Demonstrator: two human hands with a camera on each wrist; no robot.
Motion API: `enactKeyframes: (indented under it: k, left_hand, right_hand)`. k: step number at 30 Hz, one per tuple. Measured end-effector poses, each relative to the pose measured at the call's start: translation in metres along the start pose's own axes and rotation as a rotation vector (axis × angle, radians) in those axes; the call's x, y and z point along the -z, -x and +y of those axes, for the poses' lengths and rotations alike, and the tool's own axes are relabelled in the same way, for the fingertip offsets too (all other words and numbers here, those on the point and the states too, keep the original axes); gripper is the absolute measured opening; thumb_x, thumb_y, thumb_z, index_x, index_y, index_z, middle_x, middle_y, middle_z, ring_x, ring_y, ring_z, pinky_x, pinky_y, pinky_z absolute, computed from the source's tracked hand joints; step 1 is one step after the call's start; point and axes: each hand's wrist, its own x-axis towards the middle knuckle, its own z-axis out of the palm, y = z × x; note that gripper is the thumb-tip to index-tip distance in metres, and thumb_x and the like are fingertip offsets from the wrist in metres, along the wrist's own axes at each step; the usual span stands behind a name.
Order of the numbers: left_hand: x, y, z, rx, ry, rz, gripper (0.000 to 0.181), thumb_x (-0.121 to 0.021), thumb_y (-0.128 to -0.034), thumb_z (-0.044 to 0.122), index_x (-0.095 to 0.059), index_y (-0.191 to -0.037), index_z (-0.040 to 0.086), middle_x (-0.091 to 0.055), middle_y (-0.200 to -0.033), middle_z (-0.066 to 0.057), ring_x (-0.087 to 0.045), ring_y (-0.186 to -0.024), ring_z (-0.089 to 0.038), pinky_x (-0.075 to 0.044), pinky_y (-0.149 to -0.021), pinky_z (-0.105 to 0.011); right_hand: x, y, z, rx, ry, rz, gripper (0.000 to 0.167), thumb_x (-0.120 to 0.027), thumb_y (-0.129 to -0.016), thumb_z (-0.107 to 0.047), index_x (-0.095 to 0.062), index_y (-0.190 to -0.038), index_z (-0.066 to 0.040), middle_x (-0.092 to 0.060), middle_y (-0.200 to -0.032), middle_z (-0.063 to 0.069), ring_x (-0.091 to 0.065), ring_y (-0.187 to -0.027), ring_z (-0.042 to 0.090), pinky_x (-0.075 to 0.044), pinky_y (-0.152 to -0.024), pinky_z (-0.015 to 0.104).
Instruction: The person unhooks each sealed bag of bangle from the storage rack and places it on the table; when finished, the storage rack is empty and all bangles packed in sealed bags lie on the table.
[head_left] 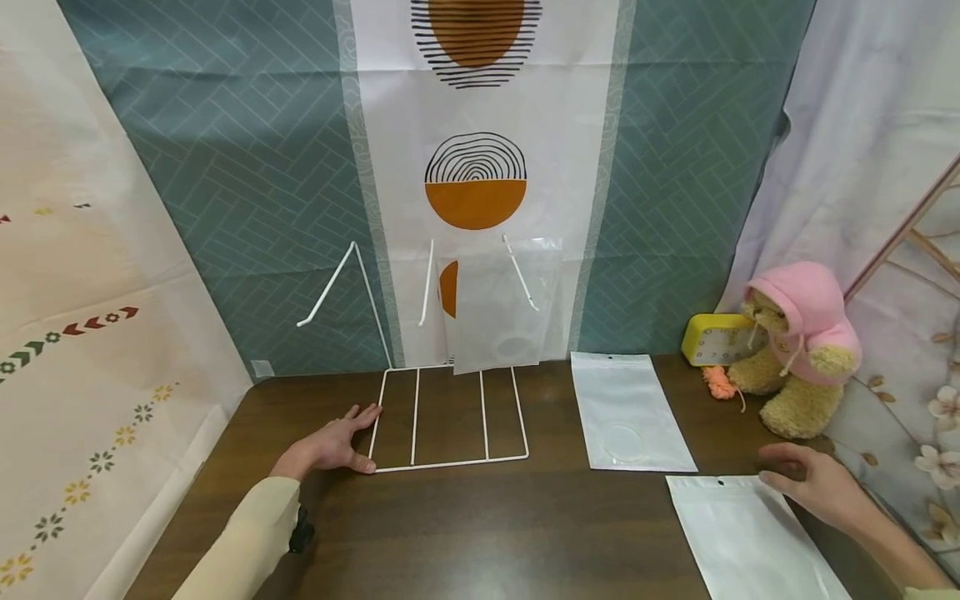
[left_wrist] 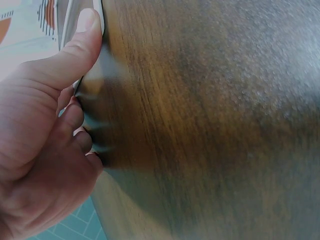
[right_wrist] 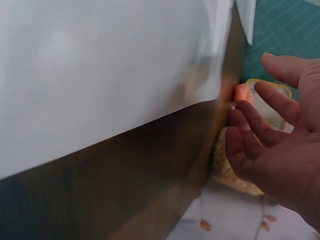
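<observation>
A white wire rack [head_left: 450, 464] stands on the brown table against the backdrop, with prongs jutting forward from its upright part. Clear plastic bags [head_left: 498, 312] hang on the right prong. My left hand [head_left: 326, 444] rests at the rack's left side, fingers spread, with its thumb on the front left corner; in the left wrist view the thumb [left_wrist: 75, 55] lies along the white wire. At the right, my right hand [head_left: 821, 487] hovers by the top corner of a white flat pouch [head_left: 750, 533]. In the right wrist view its loosely bent fingers are apart from the pouch [right_wrist: 100, 65].
A second white pouch [head_left: 630, 408] with a round clear window lies right of the rack. A yellow clock [head_left: 716, 340], an orange yarn bundle [head_left: 720, 383] and a teddy bear in a pink hoodie [head_left: 802, 350] sit at the back right. Fabric hangs around the table.
</observation>
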Motion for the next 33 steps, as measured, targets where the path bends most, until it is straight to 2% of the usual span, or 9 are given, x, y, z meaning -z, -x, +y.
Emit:
enactKeyframes:
  k: [3,5,8,11,16,18,20,25,33]
  left_hand:
    - [0.000,0.000,0.000,-0.002,-0.004,-0.004,0.107,-0.089,-0.0730,0.032,-0.029,-0.156,0.001,-0.016,-0.156,-0.039,-0.020,-0.133,-0.068,-0.022,-0.103,-0.075]
    - [0.000,0.000,-0.001,-0.007,0.000,-0.004,0.107,-0.089,-0.0729,0.032,-0.029,-0.155,0.001,-0.017,-0.156,-0.037,-0.018,-0.134,-0.067,-0.021,-0.103,-0.075]
    - [0.000,0.000,-0.001,-0.013,0.009,-0.002,0.107,-0.090,-0.0727,0.031,-0.030,-0.155,0.000,-0.018,-0.157,-0.035,-0.016,-0.136,-0.066,-0.019,-0.104,-0.075]
    - [0.000,0.001,0.000,-0.012,0.016,-0.001,0.106,-0.089,-0.0728,0.031,-0.029,-0.155,0.000,-0.018,-0.158,-0.034,-0.015,-0.137,-0.065,-0.018,-0.104,-0.075]
    - [0.001,0.001,0.001,-0.003,0.016,-0.001,0.106,-0.089,-0.0727,0.030,-0.029,-0.155,0.000,-0.018,-0.158,-0.033,-0.015,-0.136,-0.066,-0.018,-0.104,-0.076]
    - [0.001,0.001,0.002,0.002,0.018,-0.001,0.106,-0.089,-0.0726,0.030,-0.029,-0.155,0.001,-0.017,-0.158,-0.034,-0.015,-0.136,-0.067,-0.018,-0.103,-0.076]
    - [0.001,0.001,0.002,0.005,0.017,0.000,0.106,-0.089,-0.0725,0.031,-0.030,-0.155,0.001,-0.017,-0.158,-0.033,-0.015,-0.136,-0.067,-0.018,-0.103,-0.076]
    - [0.000,0.000,0.000,0.010,0.004,0.002,0.106,-0.089,-0.0729,0.031,-0.030,-0.156,0.002,-0.019,-0.158,-0.032,-0.016,-0.136,-0.066,-0.019,-0.104,-0.075]
    - [0.000,0.000,0.000,0.015,0.017,-0.001,0.105,-0.089,-0.0733,0.031,-0.030,-0.156,0.003,-0.018,-0.158,-0.033,-0.016,-0.135,-0.067,-0.018,-0.104,-0.075]
  right_hand:
    - [0.002,0.000,-0.009,0.016,-0.007,0.036,0.036,-0.072,-0.094,-0.018,-0.064,-0.117,0.009,-0.067,-0.110,0.025,-0.068,-0.093,0.035,-0.053,-0.066,0.031]
    - [0.003,-0.001,-0.016,0.035,-0.022,0.058,0.035,-0.072,-0.094,-0.017,-0.065,-0.118,0.008,-0.068,-0.110,0.025,-0.068,-0.089,0.021,-0.053,-0.065,0.028]
    - [0.004,-0.006,-0.029,0.101,-0.049,0.097,0.032,-0.073,-0.093,-0.014,-0.066,-0.118,0.007,-0.069,-0.109,0.023,-0.063,-0.084,0.001,-0.053,-0.064,0.026]
    - [0.005,-0.015,-0.043,0.189,-0.088,0.133,0.028,-0.073,-0.092,-0.009,-0.067,-0.116,0.003,-0.070,-0.107,0.019,-0.060,-0.084,-0.007,-0.052,-0.064,0.023]
    - [0.004,-0.038,-0.067,0.344,-0.221,0.131,0.024,-0.071,-0.091,0.001,-0.067,-0.114,0.003,-0.072,-0.103,0.002,-0.064,-0.089,-0.003,-0.051,-0.070,0.014]
    - [0.003,-0.047,-0.081,0.382,-0.281,0.103,0.025,-0.070,-0.091,0.004,-0.066,-0.115,0.005,-0.071,-0.102,-0.002,-0.066,-0.090,0.000,-0.052,-0.071,0.015]
    - [0.003,-0.058,-0.096,0.397,-0.336,0.061,0.025,-0.068,-0.092,0.004,-0.064,-0.117,0.006,-0.070,-0.104,0.001,-0.066,-0.091,0.002,-0.054,-0.071,0.019]
    - [0.004,-0.082,-0.132,0.387,-0.428,-0.017,0.028,-0.065,-0.097,-0.003,-0.061,-0.123,0.008,-0.069,-0.109,0.016,-0.069,-0.090,0.007,-0.058,-0.070,0.029]
    - [0.010,-0.120,-0.173,0.461,-0.498,-0.024,0.030,-0.063,-0.099,-0.005,-0.059,-0.126,0.008,-0.068,-0.113,0.020,-0.070,-0.093,0.011,-0.059,-0.072,0.037]
